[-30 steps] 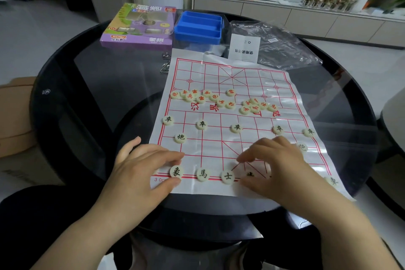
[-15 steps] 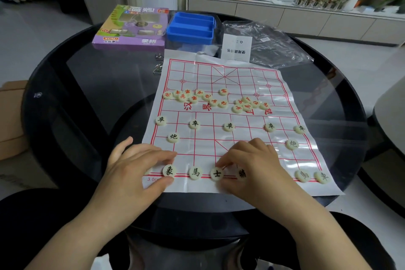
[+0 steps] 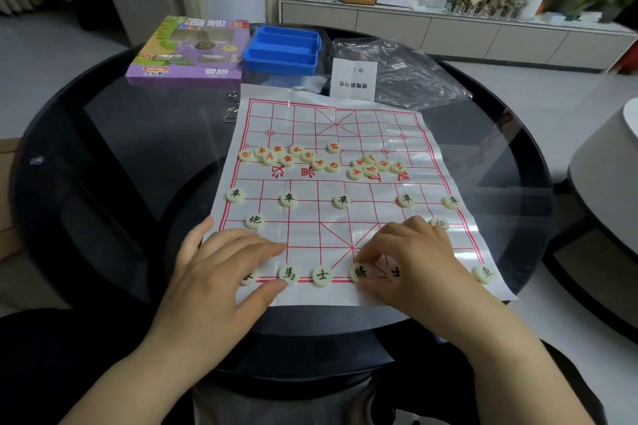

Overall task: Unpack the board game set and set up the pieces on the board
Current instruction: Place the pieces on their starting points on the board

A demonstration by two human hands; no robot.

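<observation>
Xiangqi discs (image 3: pixel 288 198) are small, pale, hard and light, and I judge them smooth enough to skate over the glossy board sheet (image 3: pixel 345 128). Each is best nipped by its rim or slid flat under a fingertip. The black general piece (image 3: pixel 360 273) sits on the near edge line at the foot of the palace diagonals, directly under the right hand (image 3: pixel 417 252). That hand's curled fingers nip it, index tip on the far rim and thumb at the near side. The left hand (image 3: pixel 221 266) lies flat and relaxed on the sheet's near left corner, holding nothing. Its thumb tip is against the horse piece (image 3: pixel 289 275) and it covers most of the elephant piece (image 3: pixel 249 275). Red-lettered pieces (image 3: pixel 319 162) lie heaped at the river, well apart from both hands and not yet placed. The thin sheet would likely wrinkle on the glass table (image 3: pixel 131 155) if dragged
</observation>
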